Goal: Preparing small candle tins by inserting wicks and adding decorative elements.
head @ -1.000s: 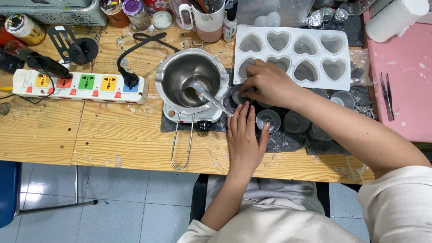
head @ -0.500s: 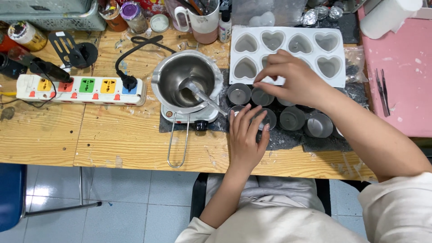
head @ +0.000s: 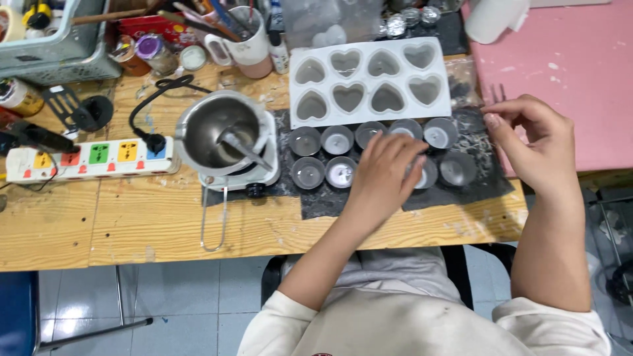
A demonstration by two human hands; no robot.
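Surface: we sit at a pale wooden plank worktop (head: 99, 224) with a grey tiled floor (head: 184, 303) below and a pink mat (head: 567, 86) on our right
Change: half a second ago our right hand pinched over the small round metal cups; now it has drawn off to the right, while our left has slid onto the lower row
Left hand (head: 386, 175): flat, fingers spread, palm down on the small round metal cups (head: 336, 140), gripping nothing we can see
Right hand (head: 534, 142): loosely curled above the mat's edge; whether it pinches anything we cannot tell
Containers: the cups stand in two rows on a black sheet (head: 330, 201), each with pale wax; the white heart-shaped silicone mould (head: 369, 82) lies just behind them; the steel melting pot (head: 221, 132) holds a spoon
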